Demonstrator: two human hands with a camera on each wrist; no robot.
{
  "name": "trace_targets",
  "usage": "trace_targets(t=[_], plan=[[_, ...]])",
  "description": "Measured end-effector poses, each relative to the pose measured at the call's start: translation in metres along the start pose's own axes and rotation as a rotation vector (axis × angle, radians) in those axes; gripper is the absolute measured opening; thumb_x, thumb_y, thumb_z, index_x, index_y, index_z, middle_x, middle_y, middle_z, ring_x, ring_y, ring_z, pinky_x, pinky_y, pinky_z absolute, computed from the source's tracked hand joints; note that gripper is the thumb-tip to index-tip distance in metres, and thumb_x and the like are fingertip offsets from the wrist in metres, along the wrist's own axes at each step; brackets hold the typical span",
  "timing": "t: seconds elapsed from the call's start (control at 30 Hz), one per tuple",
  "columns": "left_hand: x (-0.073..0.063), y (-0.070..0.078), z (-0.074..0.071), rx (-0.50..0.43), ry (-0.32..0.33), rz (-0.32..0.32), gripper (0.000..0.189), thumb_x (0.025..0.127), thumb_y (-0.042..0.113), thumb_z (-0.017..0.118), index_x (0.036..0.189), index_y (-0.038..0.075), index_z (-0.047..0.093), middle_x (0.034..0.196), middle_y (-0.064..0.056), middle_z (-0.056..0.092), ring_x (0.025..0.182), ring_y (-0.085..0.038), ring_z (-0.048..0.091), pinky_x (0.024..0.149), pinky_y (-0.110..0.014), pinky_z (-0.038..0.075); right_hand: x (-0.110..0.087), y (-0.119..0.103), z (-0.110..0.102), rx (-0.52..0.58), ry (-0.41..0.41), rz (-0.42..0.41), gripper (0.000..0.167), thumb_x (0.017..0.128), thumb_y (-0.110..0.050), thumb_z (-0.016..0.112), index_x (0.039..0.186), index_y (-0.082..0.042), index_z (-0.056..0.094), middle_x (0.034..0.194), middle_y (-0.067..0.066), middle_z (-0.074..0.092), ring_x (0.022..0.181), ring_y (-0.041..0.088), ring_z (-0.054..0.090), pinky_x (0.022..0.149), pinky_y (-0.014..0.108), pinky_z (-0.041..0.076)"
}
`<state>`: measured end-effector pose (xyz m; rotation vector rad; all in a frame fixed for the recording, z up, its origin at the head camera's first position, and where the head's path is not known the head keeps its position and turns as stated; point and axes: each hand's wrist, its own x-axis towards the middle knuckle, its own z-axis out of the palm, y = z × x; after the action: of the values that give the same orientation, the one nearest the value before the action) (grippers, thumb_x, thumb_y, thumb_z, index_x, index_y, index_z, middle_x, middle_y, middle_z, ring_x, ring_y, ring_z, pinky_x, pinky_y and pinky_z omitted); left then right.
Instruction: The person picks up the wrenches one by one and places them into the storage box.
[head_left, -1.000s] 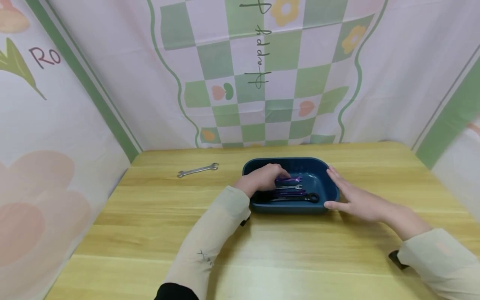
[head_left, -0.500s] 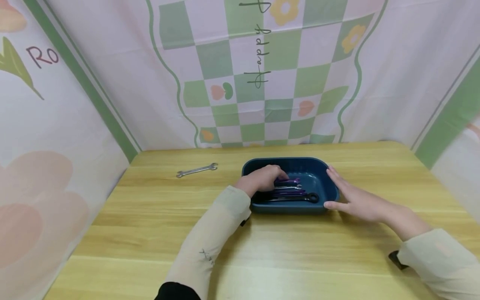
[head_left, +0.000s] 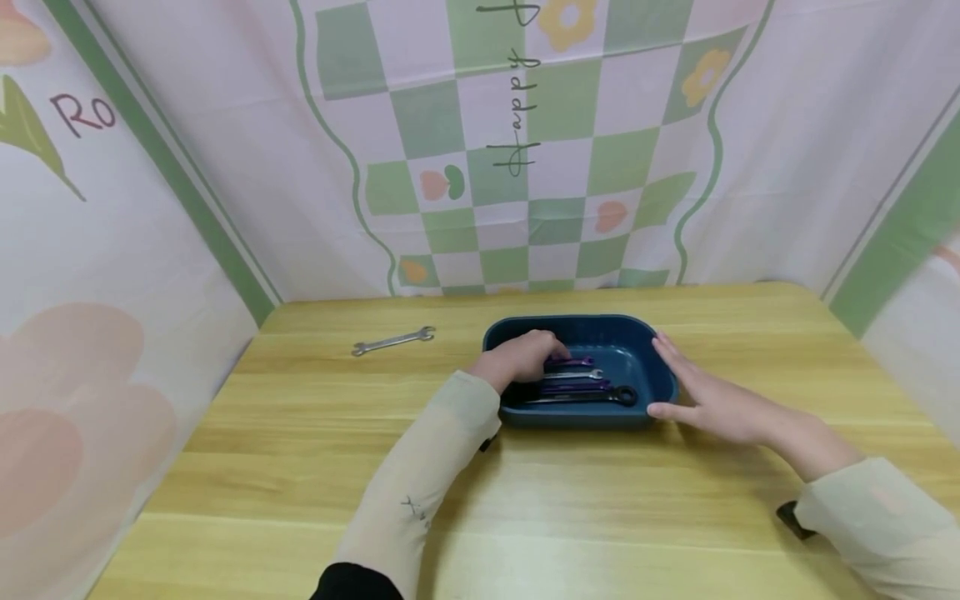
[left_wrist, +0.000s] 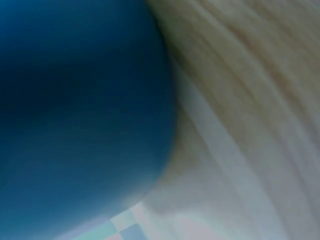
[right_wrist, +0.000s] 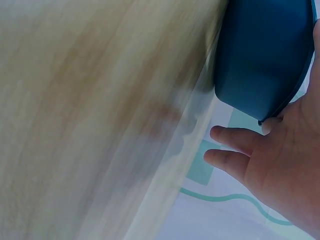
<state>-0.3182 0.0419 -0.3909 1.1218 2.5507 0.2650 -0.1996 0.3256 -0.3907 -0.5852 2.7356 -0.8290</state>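
A dark blue tray (head_left: 645, 333) stands mid-table and holds several wrenches lying side by side: purple ones (head_left: 576, 362), a silver one (head_left: 583, 375) and a black one (head_left: 611, 397). My left hand (head_left: 528, 354) reaches into the tray's left half, its fingers curled over the left end of the top purple wrench. With fingers straight, my right hand (head_left: 693, 387) lies flat against the tray's right wall. The right wrist view shows that hand (right_wrist: 260, 160) touching the tray's rim (right_wrist: 260, 55). The left wrist view is a blur of blue tray (left_wrist: 75, 100) and wood, with no hand in it.
One loose silver wrench (head_left: 393, 340) lies on the wooden table (head_left: 300, 467), left of the tray. Patterned cloth walls (head_left: 525, 167) close in the back and both sides. A small black object (head_left: 791, 518) sits near my right sleeve.
The top purple wrench has slid a little to the left under my left hand's fingers. The right hand and the tray have stayed put.
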Motion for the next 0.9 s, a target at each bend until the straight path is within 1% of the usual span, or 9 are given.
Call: trace_targets(t=[0.3, 0.7, 0.9], plan=[[0.0018, -0.0015, 0.0015, -0.001, 0.008, -0.002, 0.05, 0.096, -0.013, 0.057, 0.137, 0.013, 0.067, 0.138, -0.005, 0.063, 0.128, -0.016, 0.056, 0.104, -0.026, 0.046, 0.0003, -0.0016, -0.0013, -0.006, -0.003, 0.0, 0.099, 0.103, -0.039, 0.063, 0.164, -0.01, -0.009, 0.168, 0.017, -0.017, 0.146, 0.059, 0.008, 0.109, 0.076, 0.018], [0.0022, -0.0021, 0.0019, 0.009, -0.009, -0.009, 0.052, 0.097, -0.014, 0.056, 0.139, 0.015, 0.066, 0.137, -0.005, 0.062, 0.128, -0.016, 0.056, 0.104, -0.026, 0.046, -0.0004, -0.0024, -0.0016, -0.007, -0.005, 0.002, 0.099, 0.103, -0.04, 0.062, 0.164, -0.011, -0.01, 0.168, 0.015, -0.018, 0.146, 0.06, 0.009, 0.109, 0.076, 0.018], [0.0018, -0.0021, 0.0009, -0.01, -0.02, -0.017, 0.052, 0.097, -0.014, 0.055, 0.139, 0.015, 0.066, 0.138, -0.005, 0.062, 0.13, -0.016, 0.055, 0.105, -0.026, 0.046, 0.0002, -0.0022, -0.002, -0.006, -0.011, 0.005, 0.099, 0.103, -0.039, 0.063, 0.164, -0.01, -0.01, 0.168, 0.016, -0.018, 0.146, 0.06, 0.008, 0.109, 0.076, 0.018]])
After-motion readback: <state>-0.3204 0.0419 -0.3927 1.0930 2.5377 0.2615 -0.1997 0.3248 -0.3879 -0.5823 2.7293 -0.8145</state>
